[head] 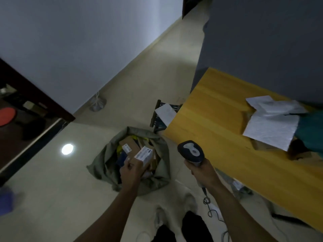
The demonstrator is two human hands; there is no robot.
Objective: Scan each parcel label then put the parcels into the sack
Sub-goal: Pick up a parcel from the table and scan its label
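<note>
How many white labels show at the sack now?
2. One label is on the held box in the left hand over the sack; the other label is on a brown box inside. More may be hidden.

**Cloth, card, plastic and a polished floor**

The grey-green cloth sack (164, 179) at lower centre looks soft, matt and creased. Over its mouth, the small brown cardboard parcel (136, 160) is dull and smooth, and its white paper label (144, 153) has a faint sheen. The other brown cardboard boxes (130, 142) inside look equally matt. Right of centre, the dark plastic handheld scanner (191, 151) is smooth and slightly glossy, with a paler grey inset on top. The yellow wooden table (218, 119) at right shows fine grain lines under a satin finish. The white mailer bags (272, 130) on it look crinkled; plastic or paper, I cannot tell. The cream floor (52, 189) is glossy and mirrors a lamp. The pale wall (78, 41) at upper left is matt.
</note>
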